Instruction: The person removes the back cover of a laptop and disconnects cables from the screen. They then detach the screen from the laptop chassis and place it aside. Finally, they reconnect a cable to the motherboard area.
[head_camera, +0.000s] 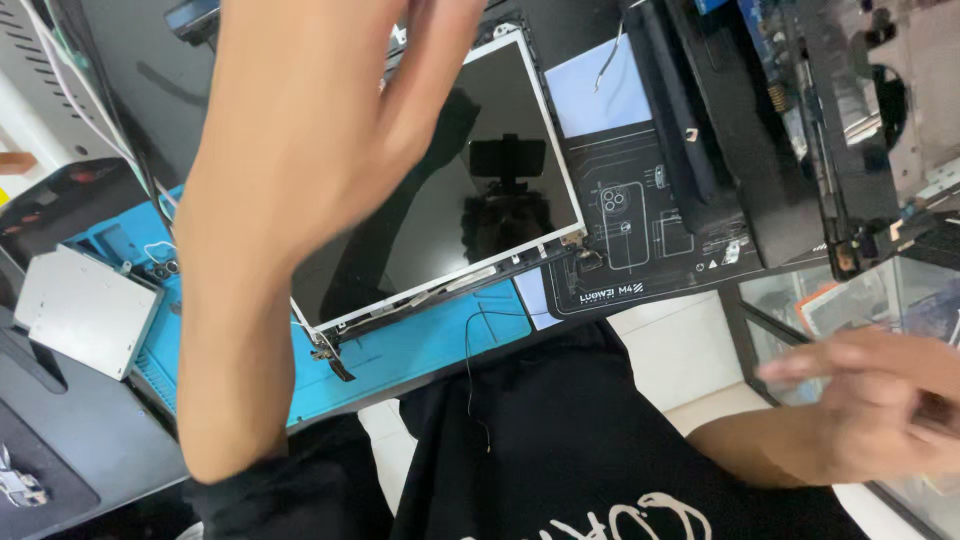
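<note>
Head view, looking down over the wearer's black shirt (560, 440) to the worktop (80, 440). Nearest, the right hand (880, 400) is raised beside a glass case (850, 300), to the right of the bare laptop screen panel (470, 200) and well apart from it; its fingers are spread and motion-blurred, the grip apart and holding nothing. The left hand (310, 130) hangs above the panel's left half, palm down, fingers loosely extended and blurred; its grip is apart, and whether it touches the panel cannot be told. The panel, dark glass in a thin white frame, lies flat and slightly rotated, partly on a blue work mat (420, 350) and partly on a black printed mat (650, 220); hinge brackets and a thin black cable (470, 370) trail from its near edge. Left of the panel, a flat silver drive-like box (85, 310) rests at the blue mat's edge. Right of and beyond the panel lies an opened black laptop chassis (780, 130) with exposed internals.
</note>
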